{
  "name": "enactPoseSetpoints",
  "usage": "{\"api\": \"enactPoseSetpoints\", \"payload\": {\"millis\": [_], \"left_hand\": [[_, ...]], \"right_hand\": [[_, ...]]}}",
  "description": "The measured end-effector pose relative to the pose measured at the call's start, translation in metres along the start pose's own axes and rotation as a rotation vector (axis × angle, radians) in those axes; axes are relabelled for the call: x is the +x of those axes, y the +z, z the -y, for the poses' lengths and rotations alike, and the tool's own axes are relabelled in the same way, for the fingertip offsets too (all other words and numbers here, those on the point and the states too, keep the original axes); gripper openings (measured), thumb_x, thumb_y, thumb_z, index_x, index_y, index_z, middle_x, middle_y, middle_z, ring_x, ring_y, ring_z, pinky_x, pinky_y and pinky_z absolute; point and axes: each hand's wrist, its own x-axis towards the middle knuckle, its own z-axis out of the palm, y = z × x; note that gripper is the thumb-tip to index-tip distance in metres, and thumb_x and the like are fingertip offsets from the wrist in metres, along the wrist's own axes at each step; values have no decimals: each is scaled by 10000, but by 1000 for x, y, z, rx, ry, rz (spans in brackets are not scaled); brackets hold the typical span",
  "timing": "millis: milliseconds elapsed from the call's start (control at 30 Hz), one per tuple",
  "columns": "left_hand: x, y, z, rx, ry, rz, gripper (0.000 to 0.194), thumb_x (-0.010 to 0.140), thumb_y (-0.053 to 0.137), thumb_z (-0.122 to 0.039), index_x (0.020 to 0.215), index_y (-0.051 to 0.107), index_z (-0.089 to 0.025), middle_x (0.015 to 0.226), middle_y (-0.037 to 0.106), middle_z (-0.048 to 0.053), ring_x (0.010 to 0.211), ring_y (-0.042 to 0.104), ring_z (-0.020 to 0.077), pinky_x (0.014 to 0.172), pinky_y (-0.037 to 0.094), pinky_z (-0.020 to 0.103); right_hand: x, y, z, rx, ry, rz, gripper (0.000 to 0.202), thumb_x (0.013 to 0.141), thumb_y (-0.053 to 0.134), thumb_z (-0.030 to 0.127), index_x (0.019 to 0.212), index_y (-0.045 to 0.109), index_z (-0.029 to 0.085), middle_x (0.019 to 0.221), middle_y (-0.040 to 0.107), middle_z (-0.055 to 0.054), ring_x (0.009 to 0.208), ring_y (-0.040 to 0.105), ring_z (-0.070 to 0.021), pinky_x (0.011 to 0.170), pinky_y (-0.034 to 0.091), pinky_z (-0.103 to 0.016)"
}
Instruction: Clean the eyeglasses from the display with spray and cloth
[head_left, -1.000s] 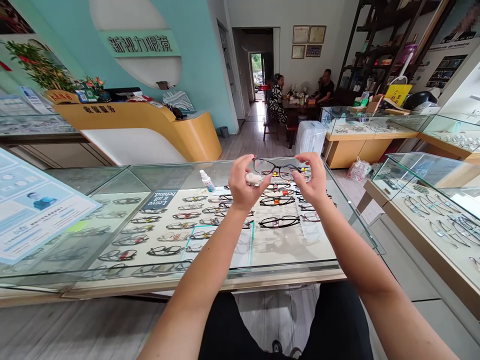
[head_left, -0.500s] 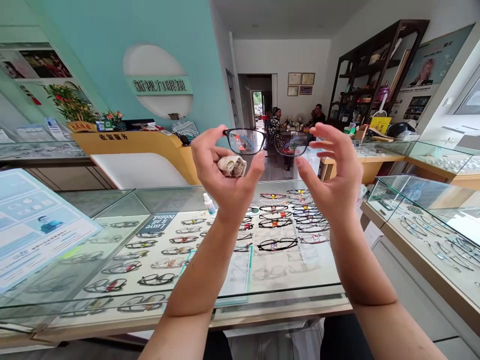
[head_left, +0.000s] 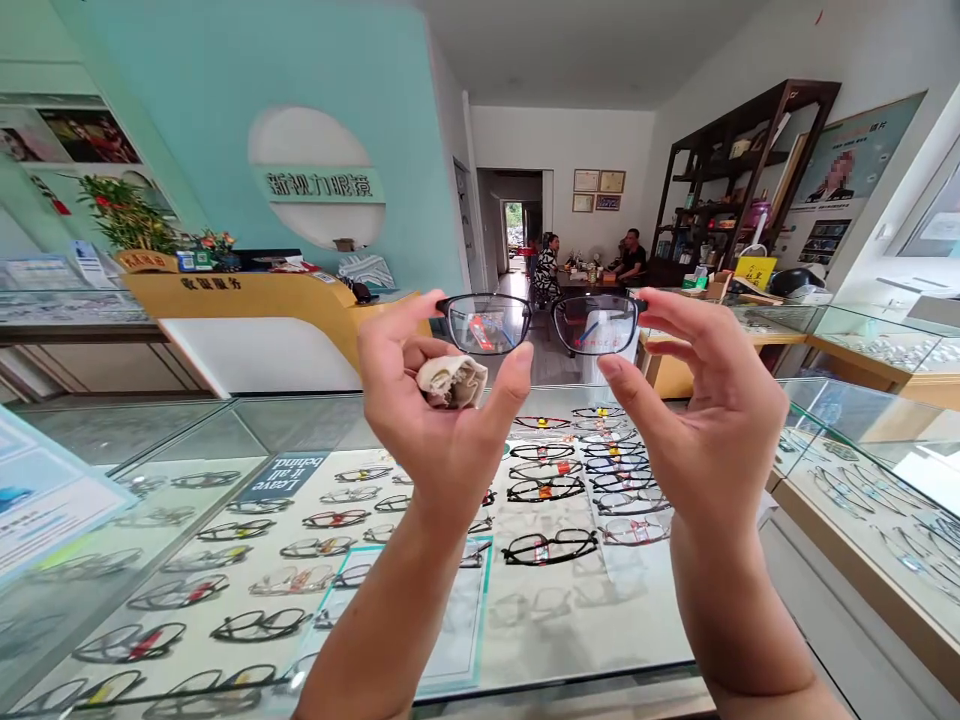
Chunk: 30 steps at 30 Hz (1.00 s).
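Note:
A pair of dark-framed eyeglasses (head_left: 489, 325) is held up level in front of me, above the glass display case. My left hand (head_left: 442, 440) grips its left end at the frame corner, thumb below the lens. Its lower fingers also curl around a crumpled off-white cloth (head_left: 454, 381). At the other end, my right hand (head_left: 716, 420) pinches the right corner of the frame, with the thumb under that lens. The lenses are see-through, with red marking on them.
Below my hands, the glass display case (head_left: 540, 640) holds rows of eyeglasses (head_left: 551, 547). Another glass case (head_left: 862, 500) stands at the right, a yellow-fronted counter (head_left: 247, 300) at the left. Two people sit at a table in the back. A light-blue board (head_left: 52, 500) leans at left.
My view has tilted and moved closer to the case. Both hands and the eyeglasses appear lower and larger; the hands still hold the eyeglasses, the left still with the cloth.

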Motion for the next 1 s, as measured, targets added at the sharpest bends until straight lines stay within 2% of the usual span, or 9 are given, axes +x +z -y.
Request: {"api": "enactPoseSetpoints", "payload": {"millis": [167,333,467,667,833,1000], "left_hand": [[2,0,0,-4,-32,31,508,904,885,-479,1325,664,-300,1321,679,75,903,746,221,696,619,407],[3,1,4,25,-48,90,466,924,871,-494,1316,694,-313,1257,702,60,938,746,227,687,633,393],[2,2,11,22,-78,99,489,905,886,-518,1304,720,-288,1167,720,51,866,716,199,670,610,358],[0,1,15,-3,-126,112,515,907,876,-539,1331,745,-278,1155,735,64,854,703,196,701,622,361],[1,0,19,34,-114,130,519,898,890,-525,1328,769,-259,1094,759,60,843,694,195,711,620,355],[3,-1,20,24,-67,130,478,893,885,-555,1263,795,-265,1063,768,58,806,707,198,649,608,344]], "right_hand": [[-2,6,-9,-35,53,32,388,973,812,288,1352,739,321,1276,783,-60,1155,753,-289,925,688,-513],[-5,12,-20,-42,67,45,426,1016,730,272,1427,696,377,1366,753,-68,1206,761,-319,896,708,-525],[-4,15,-25,-18,99,33,403,1016,734,291,1413,712,359,1351,763,-77,1192,770,-311,882,711,-509],[-2,14,-26,-25,116,22,396,1004,764,309,1398,727,334,1345,777,-86,1144,784,-288,855,710,-467],[-3,13,-30,-10,134,38,393,1015,750,347,1408,727,334,1344,773,-93,1163,780,-291,861,704,-464],[-4,11,-34,6,128,50,429,1008,751,378,1433,729,331,1346,776,-102,1172,781,-309,876,707,-499]]}}
